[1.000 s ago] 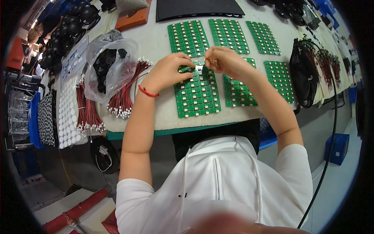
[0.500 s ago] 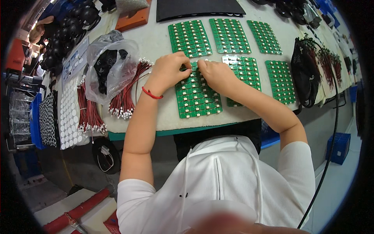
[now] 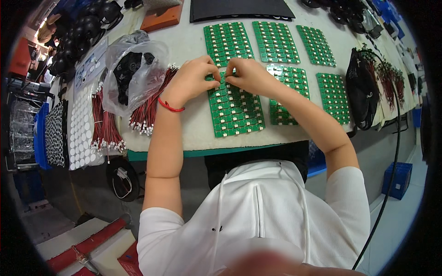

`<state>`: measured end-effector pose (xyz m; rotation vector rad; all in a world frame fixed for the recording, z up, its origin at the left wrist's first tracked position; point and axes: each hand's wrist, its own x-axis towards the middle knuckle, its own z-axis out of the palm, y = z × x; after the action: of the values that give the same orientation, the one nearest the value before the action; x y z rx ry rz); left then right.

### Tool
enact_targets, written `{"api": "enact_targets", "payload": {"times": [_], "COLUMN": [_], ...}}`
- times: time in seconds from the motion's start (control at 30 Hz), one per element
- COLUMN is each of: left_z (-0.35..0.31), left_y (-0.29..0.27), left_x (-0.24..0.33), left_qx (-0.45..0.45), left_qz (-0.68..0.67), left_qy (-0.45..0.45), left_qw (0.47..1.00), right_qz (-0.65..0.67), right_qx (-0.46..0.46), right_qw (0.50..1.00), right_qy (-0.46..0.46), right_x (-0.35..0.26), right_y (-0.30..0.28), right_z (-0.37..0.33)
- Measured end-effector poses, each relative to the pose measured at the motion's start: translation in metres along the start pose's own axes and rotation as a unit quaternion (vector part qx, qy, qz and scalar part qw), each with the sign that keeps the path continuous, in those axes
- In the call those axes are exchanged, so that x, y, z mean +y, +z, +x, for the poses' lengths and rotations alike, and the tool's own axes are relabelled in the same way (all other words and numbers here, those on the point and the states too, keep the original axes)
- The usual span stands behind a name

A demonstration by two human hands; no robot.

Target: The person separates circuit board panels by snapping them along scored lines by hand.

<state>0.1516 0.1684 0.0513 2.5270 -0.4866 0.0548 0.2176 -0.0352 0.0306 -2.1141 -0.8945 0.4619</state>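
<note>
Both my hands are over the upper part of a green circuit board panel (image 3: 237,112), which lies flat near the table's front edge and carries rows of small white parts. My left hand (image 3: 195,79), a red cord on its wrist, has thumb and index finger bent together at the panel's left side. Close beside it, my right hand (image 3: 251,77) pinches thumb and index finger near the panel's upper rows. Whatever sits between the fingertips of either hand is too small to make out. A second panel (image 3: 287,85) is partly covered by my right forearm.
More green panels (image 3: 276,42) lie behind and to the right (image 3: 334,99). On the left are a clear plastic bag (image 3: 159,53) with black items and bundles of red wires (image 3: 108,124). A black folder (image 3: 241,10) lies at the back, a black mesh bag (image 3: 363,89) at right.
Both hands have shifted slightly left over the panel. My right fingers have come nearer to the left ones, and their thumb and index finger now form a rounder pinch.
</note>
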Motion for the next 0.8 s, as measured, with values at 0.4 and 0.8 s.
{"api": "enact_targets", "payload": {"times": [0.4,0.8], "left_z": [-0.001,-0.008], "left_y": [-0.001,-0.022], "left_x": [0.008,0.017], "left_qx": [-0.014,-0.022], "left_qz": [-0.007,-0.097], "left_qy": [-0.052,-0.049], "left_qw": [0.999,0.994], "right_qz": [-0.306,0.513], "right_qx": [-0.012,-0.134], "right_qw": [0.942,0.844], "right_qy": [-0.138,0.084], "right_x": [0.003,-0.008], "right_y": [0.017,-0.02], "right_z": [-0.011,-0.013]}}
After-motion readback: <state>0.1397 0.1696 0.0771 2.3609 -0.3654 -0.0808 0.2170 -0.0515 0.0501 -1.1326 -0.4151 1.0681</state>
